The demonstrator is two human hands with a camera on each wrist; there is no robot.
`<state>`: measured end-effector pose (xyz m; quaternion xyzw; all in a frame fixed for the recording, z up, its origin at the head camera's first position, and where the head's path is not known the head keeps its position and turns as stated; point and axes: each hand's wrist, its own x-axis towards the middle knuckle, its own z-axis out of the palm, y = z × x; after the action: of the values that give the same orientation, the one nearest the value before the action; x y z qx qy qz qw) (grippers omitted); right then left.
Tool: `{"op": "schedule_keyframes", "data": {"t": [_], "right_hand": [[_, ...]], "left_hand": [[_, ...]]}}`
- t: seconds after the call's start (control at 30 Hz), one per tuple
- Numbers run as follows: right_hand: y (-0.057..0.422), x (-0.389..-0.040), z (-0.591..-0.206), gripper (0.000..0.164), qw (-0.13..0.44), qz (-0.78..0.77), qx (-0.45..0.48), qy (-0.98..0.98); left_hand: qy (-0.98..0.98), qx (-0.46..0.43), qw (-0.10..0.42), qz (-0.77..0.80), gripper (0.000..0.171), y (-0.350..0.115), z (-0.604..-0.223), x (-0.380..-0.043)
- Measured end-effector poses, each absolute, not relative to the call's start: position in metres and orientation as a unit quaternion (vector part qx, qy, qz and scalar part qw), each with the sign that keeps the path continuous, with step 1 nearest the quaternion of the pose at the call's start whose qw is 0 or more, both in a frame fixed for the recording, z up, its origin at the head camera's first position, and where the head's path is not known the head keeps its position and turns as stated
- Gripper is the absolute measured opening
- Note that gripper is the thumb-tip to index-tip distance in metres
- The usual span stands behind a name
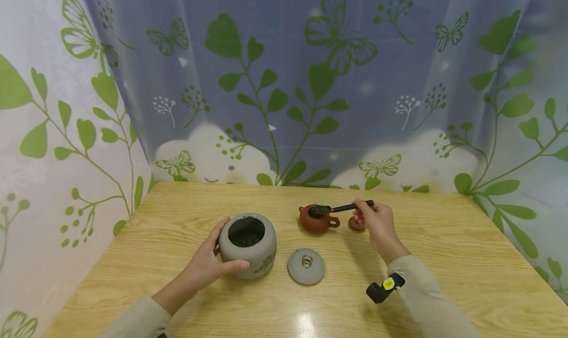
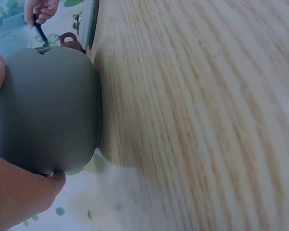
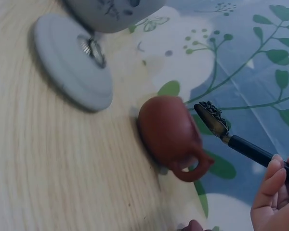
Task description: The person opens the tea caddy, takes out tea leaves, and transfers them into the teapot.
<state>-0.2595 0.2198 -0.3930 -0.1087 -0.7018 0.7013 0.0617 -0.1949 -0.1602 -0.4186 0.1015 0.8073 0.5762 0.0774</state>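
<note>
My left hand holds a round grey tea jar from its left side, thumb across the front and fingers behind. Dark tea leaves lie inside the uncovered jar, which stands on the table. In my right hand is a black-handled tea scoop, pinched by the handle. Dark leaves are heaped in its bowl. In the right wrist view the bowl is above the mouth of a small reddish-brown teapot, apart from the rim. The teapot's lid is off, its handle toward my right hand.
The jar's grey lid, with a metal ring on top, lies between jar and teapot, nearer me. A small reddish-brown lid rests on the wooden table beneath my right hand. A patterned curtain rises behind the table's far edge.
</note>
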Motion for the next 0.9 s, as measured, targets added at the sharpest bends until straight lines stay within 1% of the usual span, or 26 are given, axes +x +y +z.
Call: {"op": "schedule_keyframes", "data": {"t": [0.17,0.57,0.9], "right_hand": [[0.2202,-0.2609,-0.3956,0.035,0.063,0.693,-0.101,-0.711],[0.2183,-0.2644,-0.3941,0.034,0.082,0.631,-0.090,-0.766],[0.2159,-0.2671,-0.3872,0.035,0.101,0.571,-0.046,-0.813]], "left_hand": [[0.809,0.101,0.079,0.574,0.111,-0.1607,-0.4189,-0.1951],[0.805,0.105,0.076,0.579,0.109,-0.1607,-0.4191,-0.1956],[0.806,0.104,0.076,0.578,0.109,-0.1610,-0.4194,-0.1951]]}}
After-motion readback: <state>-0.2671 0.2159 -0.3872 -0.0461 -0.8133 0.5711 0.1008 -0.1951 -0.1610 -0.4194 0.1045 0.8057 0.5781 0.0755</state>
